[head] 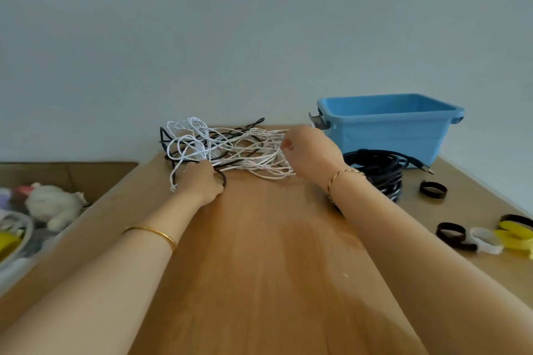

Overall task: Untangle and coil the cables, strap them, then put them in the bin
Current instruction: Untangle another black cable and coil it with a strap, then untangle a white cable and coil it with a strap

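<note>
So your tangle of cables [227, 147], white strands mixed up with thin black ones, sits at the far end of the wooden table [259, 253], right up against the wall. Your left hand [200, 181] is curled onto the near-left side of the pile, with a black loop poking out by your thumb. Your right hand [310, 150] is on the right end, fingers bunched and pinching white strands, so both hands are clamped on the same mess, one per side.

The blue bin [386, 130] stands at the back right, just beyond your right hand. A coiled black cable [380, 173] lies on the table in front of it, touching your right forearm. Loose straps are scattered along the right edge: a black strap [432, 189], a second black one [451, 232], a white strap [486, 240] and yellow straps [514, 235]. Off the left side there's a cardboard box [72, 176] with a white plush toy [54, 206].
</note>
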The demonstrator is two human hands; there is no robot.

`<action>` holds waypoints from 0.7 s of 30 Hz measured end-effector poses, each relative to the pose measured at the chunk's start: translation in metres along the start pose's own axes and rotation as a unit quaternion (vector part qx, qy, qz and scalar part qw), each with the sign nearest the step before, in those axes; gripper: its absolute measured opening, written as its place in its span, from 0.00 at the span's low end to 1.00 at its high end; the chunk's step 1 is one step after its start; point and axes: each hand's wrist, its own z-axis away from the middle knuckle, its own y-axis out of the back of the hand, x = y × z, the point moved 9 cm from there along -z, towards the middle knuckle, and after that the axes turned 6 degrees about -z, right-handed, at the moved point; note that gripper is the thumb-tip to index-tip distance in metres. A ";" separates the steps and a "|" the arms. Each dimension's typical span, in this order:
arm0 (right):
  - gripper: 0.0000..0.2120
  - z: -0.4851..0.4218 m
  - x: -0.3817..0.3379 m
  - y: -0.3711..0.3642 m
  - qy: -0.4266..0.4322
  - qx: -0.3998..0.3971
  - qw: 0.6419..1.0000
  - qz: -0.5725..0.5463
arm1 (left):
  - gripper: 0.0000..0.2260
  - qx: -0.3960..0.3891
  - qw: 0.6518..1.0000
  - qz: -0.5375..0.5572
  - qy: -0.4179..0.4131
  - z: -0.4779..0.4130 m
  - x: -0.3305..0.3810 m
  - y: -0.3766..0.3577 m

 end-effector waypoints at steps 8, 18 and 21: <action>0.12 -0.018 -0.016 -0.055 0.008 -0.062 0.997 -0.036 | 0.18 0.135 0.987 -0.022 0.085 -0.021 -0.056 0.039; 0.11 -0.023 -0.003 -0.067 -0.029 -0.088 0.987 -0.133 | 0.06 0.143 0.986 -0.071 0.047 -0.050 -0.051 0.040; 0.12 -0.025 0.004 -0.058 -0.073 -0.066 0.960 -0.263 | 0.07 0.233 0.964 0.125 0.014 -0.050 -0.036 0.079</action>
